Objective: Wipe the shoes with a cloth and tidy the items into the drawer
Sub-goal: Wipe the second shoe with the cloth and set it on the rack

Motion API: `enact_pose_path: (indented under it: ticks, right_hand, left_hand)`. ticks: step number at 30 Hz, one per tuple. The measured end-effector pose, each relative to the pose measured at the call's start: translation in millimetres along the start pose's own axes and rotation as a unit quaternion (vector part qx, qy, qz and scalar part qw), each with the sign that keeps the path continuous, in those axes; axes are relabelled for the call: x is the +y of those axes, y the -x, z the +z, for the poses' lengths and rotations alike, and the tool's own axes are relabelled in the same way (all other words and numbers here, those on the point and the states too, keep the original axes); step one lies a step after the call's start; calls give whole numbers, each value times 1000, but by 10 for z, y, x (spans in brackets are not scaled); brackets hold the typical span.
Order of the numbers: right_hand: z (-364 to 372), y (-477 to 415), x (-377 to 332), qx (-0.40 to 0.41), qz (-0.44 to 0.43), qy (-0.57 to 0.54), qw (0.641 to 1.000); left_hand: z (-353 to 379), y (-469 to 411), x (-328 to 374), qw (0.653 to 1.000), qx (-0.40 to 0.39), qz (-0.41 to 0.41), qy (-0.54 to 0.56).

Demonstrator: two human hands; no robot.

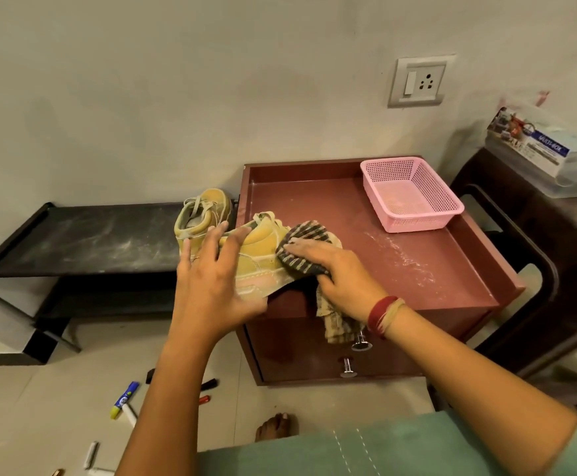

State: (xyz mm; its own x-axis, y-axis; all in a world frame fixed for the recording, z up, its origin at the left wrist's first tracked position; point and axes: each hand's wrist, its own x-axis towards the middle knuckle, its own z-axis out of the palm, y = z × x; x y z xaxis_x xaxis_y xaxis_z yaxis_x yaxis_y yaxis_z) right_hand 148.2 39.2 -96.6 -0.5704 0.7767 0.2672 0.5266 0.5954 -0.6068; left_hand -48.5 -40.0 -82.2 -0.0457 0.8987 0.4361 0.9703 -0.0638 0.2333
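Observation:
A dusty tan shoe (pixel 259 250) lies at the front left corner of the reddish-brown drawer cabinet (pixel 417 269), partly over its edge. My left hand (pixel 211 280) holds it, fingers spread over its heel and thumb under the sole. My right hand (pixel 335 273) grips a dark striped cloth (pixel 301 247) and presses it against the shoe's toe end; the cloth's tail hangs down over the drawer front. The second tan shoe (pixel 201 211) stands behind, on the right end of a black low rack (pixel 84 238). Two metal drawer knobs (pixel 348 367) show below.
An empty pink mesh basket (pixel 414 214) sits at the back right of the dusty cabinet top. Markers and a blue glue stick (pixel 124 400) lie scattered on the floor at lower left. A dark stool (pixel 527 255) with a boxed item stands to the right. My foot (pixel 275 427) is below.

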Motion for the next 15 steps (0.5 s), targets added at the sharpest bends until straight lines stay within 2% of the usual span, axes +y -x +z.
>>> enact_pose_path:
  ticks: [3,8,11,13,15]
  right_hand:
    - [-88,-68,120,64,76,19,995]
    - [18,1,51,7,8,21,1000]
    - [-41,-48,128,79,94,25,992]
    - [-14,-31,89,59,75,28,995]
    - [71,15,34,17,17,18,1000]
  left_hand:
    - [12,-12,-4,1000,-6,-2,-2]
    - [20,-22,-4,1000,-5,-4,-3]
    - [25,-17,9,1000,-7,-8,-1]
    - [30,-17,10,1000,-9,-8,-3]
    - [32,-23,0,1000,-5,-8,0]
